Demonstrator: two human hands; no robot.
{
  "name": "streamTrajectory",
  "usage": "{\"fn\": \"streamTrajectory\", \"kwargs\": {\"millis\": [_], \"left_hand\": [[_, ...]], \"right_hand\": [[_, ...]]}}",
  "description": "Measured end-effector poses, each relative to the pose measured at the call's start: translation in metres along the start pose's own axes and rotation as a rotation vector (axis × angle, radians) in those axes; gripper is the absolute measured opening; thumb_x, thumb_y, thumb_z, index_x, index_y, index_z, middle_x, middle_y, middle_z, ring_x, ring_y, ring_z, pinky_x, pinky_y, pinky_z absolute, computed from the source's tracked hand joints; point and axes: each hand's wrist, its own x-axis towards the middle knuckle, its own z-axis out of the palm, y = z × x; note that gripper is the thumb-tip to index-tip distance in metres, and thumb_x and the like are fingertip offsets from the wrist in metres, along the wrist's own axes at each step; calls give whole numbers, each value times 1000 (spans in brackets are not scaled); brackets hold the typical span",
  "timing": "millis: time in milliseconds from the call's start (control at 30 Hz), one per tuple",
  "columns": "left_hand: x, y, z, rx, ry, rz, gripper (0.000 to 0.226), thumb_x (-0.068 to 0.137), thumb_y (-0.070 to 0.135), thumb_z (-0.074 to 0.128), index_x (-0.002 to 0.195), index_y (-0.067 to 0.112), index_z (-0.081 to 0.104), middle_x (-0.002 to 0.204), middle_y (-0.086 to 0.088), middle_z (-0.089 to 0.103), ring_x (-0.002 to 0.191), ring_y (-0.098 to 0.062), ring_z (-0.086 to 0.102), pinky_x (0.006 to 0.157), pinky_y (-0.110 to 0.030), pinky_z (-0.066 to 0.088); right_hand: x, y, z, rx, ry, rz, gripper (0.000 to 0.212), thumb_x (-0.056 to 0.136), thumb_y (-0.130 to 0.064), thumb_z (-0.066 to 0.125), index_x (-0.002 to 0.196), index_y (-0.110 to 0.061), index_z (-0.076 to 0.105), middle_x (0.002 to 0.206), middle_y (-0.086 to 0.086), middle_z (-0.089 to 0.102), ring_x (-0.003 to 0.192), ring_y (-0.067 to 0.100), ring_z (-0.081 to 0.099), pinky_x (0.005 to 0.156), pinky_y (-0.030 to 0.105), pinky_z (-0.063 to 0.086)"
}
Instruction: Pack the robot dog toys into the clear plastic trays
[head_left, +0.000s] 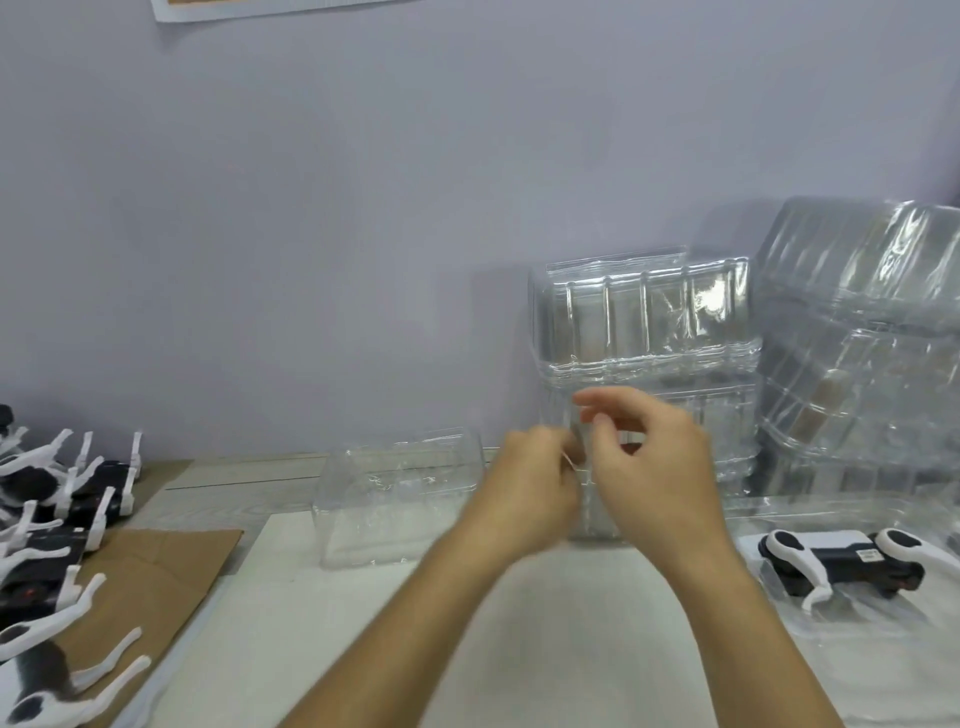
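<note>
Fig.: left hand (535, 493) & right hand (654, 467) together, pinching a clear tray (592, 512) off the nested stack (649, 364); risk: two thin trays sticking, stack toppling.

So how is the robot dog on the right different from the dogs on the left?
The right dog lies alone on its side in a clear tray; the left dogs sit loose in a crowded group, not in a tray. The right dog rests on the white surface; some left dogs lie on cardboard. Both are black and white.
</note>
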Motion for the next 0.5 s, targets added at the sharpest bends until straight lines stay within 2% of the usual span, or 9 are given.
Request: {"fn": "streamTrajectory", "kwargs": {"millis": [33, 100, 133, 167, 233, 333, 400, 500], "left_hand": [[7, 6, -17, 40, 145, 20, 22, 88, 7, 52, 94, 14, 71, 85, -2, 70, 81, -22, 64, 80, -33, 53], [37, 20, -43, 27, 292, 74, 14, 86, 8, 56, 89, 14, 68, 75, 3, 60, 72, -18, 56, 74, -31, 49], [51, 29, -54, 53, 400, 135, 10, 86, 8, 58, 91, 14, 65, 78, 4, 55, 74, -17, 52, 74, -30, 47], [60, 34, -61, 47, 438, 192, 11, 86, 10, 60, 97, 13, 62, 87, 3, 53, 82, -16, 50, 78, -27, 44], [71, 46, -70, 118, 384, 267, 28, 89, 18, 63, 116, 13, 57, 110, -2, 51, 105, -20, 47, 90, -28, 39], [106, 65, -81, 366, 125, 272, 51, 94, 42, 62, 138, 21, 47, 135, 0, 50, 128, -22, 41, 103, -38, 30], [120, 71, -82, 428, -43, 226, 51, 94, 49, 60, 136, 23, 49, 128, 4, 56, 122, -20, 48, 104, -39, 29], [136, 70, -82, 355, -118, 245, 29, 92, 43, 66, 108, 20, 59, 88, 13, 52, 93, -17, 49, 97, -39, 40]], "right_hand": [[1, -1, -3, 31, 36, 16, 31, 90, -6, 56, 95, -32, 72, 84, -19, 71, 85, -5, 64, 73, 8, 48], [2, -2, -6, 86, 65, 65, 33, 91, -5, 53, 102, -33, 69, 85, -14, 72, 87, -2, 66, 72, 13, 48], [2, -2, -7, 113, 64, 94, 34, 92, -5, 53, 107, -32, 67, 86, -12, 72, 88, 0, 66, 74, 16, 48], [2, -2, -7, 141, 55, 123, 35, 92, -6, 53, 113, -31, 64, 88, -10, 72, 90, 1, 66, 77, 20, 49], [0, -3, -6, 197, 24, 177, 38, 93, -8, 52, 122, -32, 59, 93, -10, 73, 94, 5, 67, 82, 25, 50], [-1, -5, -6, 239, -12, 216, 41, 95, -11, 53, 124, -39, 52, 96, -11, 73, 95, 6, 67, 84, 30, 53], [0, -5, -6, 256, -19, 224, 41, 95, -11, 53, 121, -43, 51, 96, -12, 73, 95, 5, 67, 86, 33, 54], [0, -4, -5, 285, -27, 228, 42, 95, -11, 54, 119, -44, 50, 94, -15, 73, 93, 6, 68, 86, 34, 54]]}}
